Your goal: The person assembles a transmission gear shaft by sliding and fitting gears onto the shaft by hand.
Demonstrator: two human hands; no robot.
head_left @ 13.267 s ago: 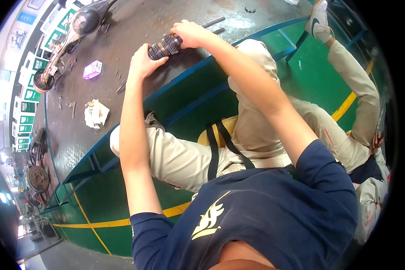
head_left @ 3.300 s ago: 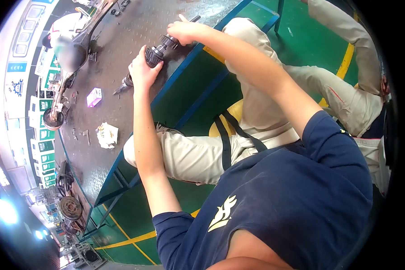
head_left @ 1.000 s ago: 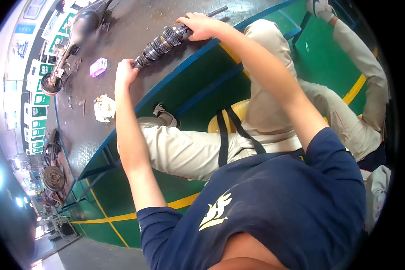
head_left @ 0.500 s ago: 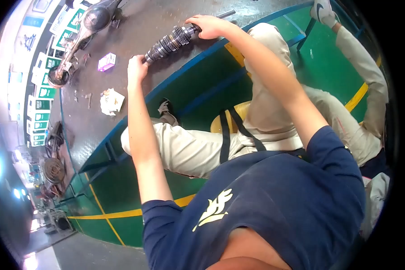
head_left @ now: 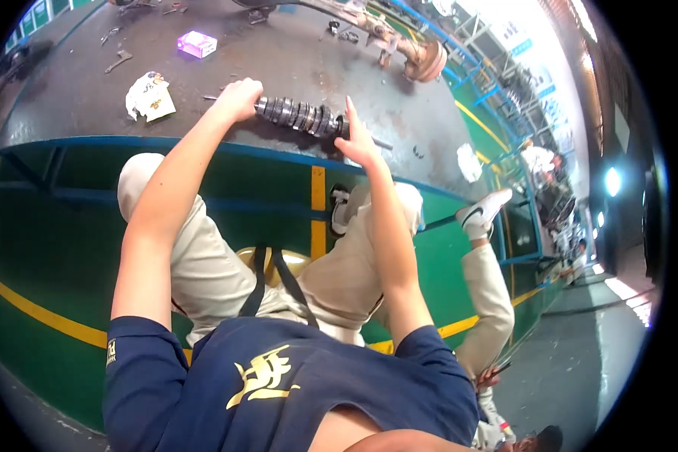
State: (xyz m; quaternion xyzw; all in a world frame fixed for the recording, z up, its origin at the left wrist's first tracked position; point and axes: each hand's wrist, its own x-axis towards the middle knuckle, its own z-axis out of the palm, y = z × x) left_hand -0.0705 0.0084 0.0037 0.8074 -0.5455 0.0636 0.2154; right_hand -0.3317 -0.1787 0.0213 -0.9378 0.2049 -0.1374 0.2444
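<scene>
A dark metal gear shaft [head_left: 297,115], with several toothed gears along it, lies across the workbench near its front edge. My left hand [head_left: 241,99] is closed round its left end, and a thin rod tip shows beyond the fist. At the other end, my right hand [head_left: 360,143] has its fingers stretched upward and its thumb apart, touching or right beside the last gear. A bare piece of rod [head_left: 383,144] sticks out past that hand.
The dark workbench [head_left: 203,75] has a blue edge. On it are a purple-and-white box [head_left: 197,44], crumpled paper [head_left: 149,97], a wrench-like tool [head_left: 119,60], a large axle assembly [head_left: 388,38] and a white cloth or paper [head_left: 468,163]. Another person's leg [head_left: 484,290] is at the right.
My view has turned, so the shaft now tilts down to the right. The right hand has gone from gripping the shaft's end to stretched fingers. The left keeps its hold.
</scene>
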